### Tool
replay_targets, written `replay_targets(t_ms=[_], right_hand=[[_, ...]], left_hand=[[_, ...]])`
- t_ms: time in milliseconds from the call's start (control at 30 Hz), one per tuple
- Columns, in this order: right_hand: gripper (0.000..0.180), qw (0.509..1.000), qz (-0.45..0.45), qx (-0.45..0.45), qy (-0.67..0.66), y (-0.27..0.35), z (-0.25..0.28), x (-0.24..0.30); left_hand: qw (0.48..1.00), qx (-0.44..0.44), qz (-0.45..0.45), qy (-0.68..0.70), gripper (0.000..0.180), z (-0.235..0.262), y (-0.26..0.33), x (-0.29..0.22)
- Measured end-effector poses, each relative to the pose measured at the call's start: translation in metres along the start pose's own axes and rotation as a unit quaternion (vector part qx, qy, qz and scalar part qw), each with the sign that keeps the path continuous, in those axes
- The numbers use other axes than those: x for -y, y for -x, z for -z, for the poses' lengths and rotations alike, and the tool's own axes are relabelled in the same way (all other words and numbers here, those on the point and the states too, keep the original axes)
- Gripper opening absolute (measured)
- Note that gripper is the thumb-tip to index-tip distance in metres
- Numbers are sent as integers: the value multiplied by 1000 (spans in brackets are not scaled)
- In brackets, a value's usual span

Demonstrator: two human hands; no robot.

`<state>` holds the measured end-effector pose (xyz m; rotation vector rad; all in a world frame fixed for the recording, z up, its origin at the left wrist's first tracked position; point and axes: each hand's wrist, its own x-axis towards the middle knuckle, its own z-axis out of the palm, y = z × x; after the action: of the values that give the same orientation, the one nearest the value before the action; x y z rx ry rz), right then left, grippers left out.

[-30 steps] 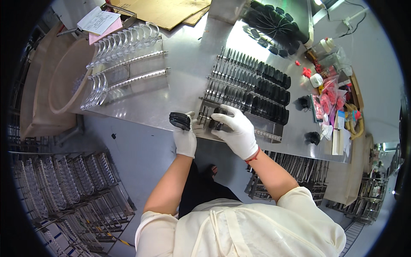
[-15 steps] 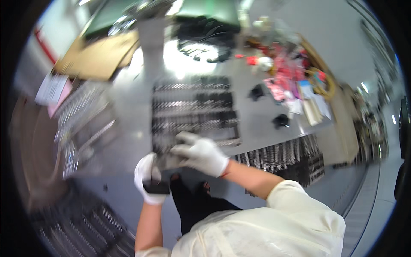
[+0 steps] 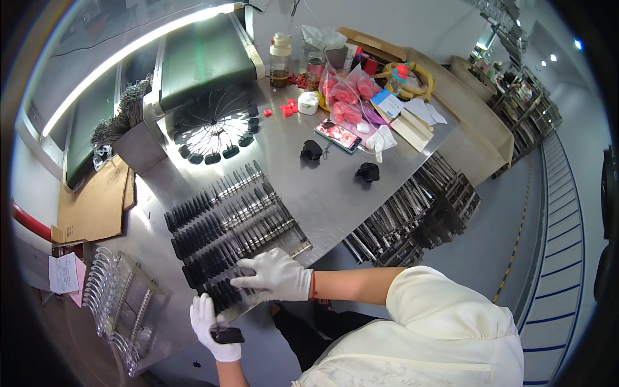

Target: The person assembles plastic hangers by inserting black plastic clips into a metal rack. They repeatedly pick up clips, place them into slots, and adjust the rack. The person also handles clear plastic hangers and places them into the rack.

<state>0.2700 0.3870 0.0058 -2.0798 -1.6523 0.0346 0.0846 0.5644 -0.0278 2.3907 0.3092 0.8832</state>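
A rack of brushes (image 3: 232, 235) lies on the steel table (image 3: 335, 193), a phone (image 3: 338, 135) behind it, cardboard (image 3: 93, 206) left

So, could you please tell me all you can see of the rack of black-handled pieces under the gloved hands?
The rack is a flat metal frame lying on the steel table, near its front edge. It holds several rows of slim parts, dark handles at one end and shiny metal stems at the other, packed side by side. The right hand, in a white glove, rests on its near corner.
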Motion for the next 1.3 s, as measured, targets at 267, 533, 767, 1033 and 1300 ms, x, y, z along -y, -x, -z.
replay_targets(t_ms=[267,533,767,1033,1300], right_hand=[[60,994,-82,22,63,-5,17,-7],[84,968,-49,13,-247,0,41,32],[62,871,-28,26,-489,36,13,36],[62,829,-125,19,-544,51,24,24],[62,591,-235,12,-772,67,15,-11]], left_hand=[[901,-11,323,291,55,17,17,-31],[857,103,345,368,39,2,16,-63],[788,226,360,445,49,-34,29,-71],[805,243,403,362,29,-29,15,-78],[936,246,108,227,20,-13,-21,-103]])
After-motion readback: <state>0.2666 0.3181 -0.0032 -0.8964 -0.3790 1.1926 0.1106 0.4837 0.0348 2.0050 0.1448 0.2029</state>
